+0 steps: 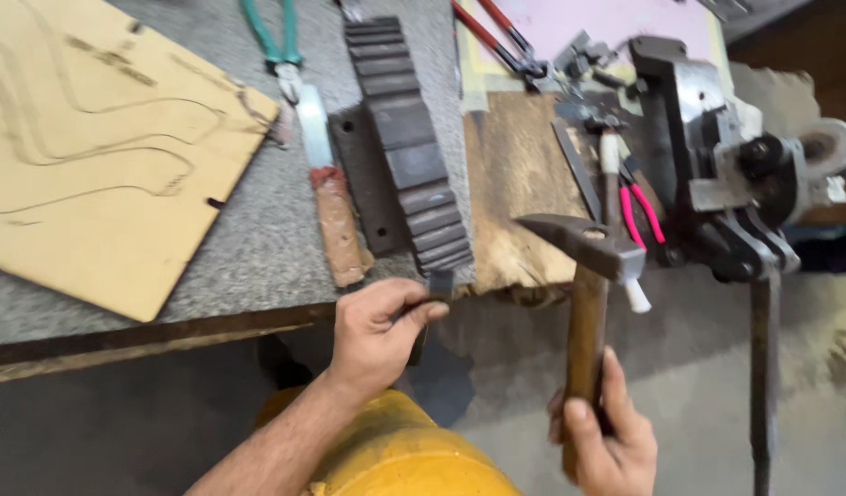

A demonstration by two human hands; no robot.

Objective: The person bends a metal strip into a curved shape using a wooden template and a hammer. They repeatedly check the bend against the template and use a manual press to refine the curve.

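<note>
Left hand (379, 332) raised at the near edge of the surface, knuckles up, back turned to the camera. Fingers (406, 296) curled inward, thumb (423, 315) pressed across toward them in a tight pinch on a small dark piece, perhaps metal, though blur leaves its shape unclear. Bare forearm running down and left to the bottom of the view, wrist nearly straight.

Right hand (609, 434) lower and nearer, at the bottom edge, wrapped in a fist round a brown wooden hammer handle (586, 331). Thumb (581, 424) laid along the near side, pointing up; fingers (625, 400) closed round the far side. Wrist cut off by the frame. Hands well apart, left higher than right.
</note>
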